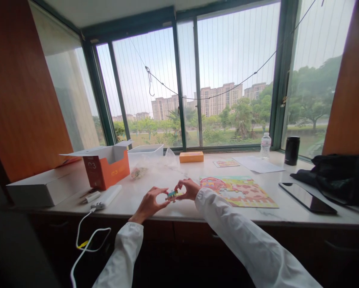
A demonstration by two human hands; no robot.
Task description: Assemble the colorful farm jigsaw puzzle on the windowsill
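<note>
Small colourful jigsaw puzzle pieces point(172, 195) sit between my two hands, just above the front of the white counter. My left hand point(151, 204) pinches them from the left with thumb and fingers. From the right, my right hand point(189, 189) grips them between thumb and forefinger. How many pieces are held I cannot tell. To the right of my right hand lies a partly assembled jigsaw puzzle point(251, 193), with a red barn at its upper left and brown patches. Bare gaps show in its middle.
An orange open carton point(113, 170), a white box point(47, 186) and a power strip point(107, 198) stand left. Behind are a plastic bag point(140, 171), clear bin point(146, 151), orange box point(191, 157), picture card point(226, 163), paper point(259, 164), bottle point(265, 146), black tumbler point(291, 151) and tablet point(307, 197).
</note>
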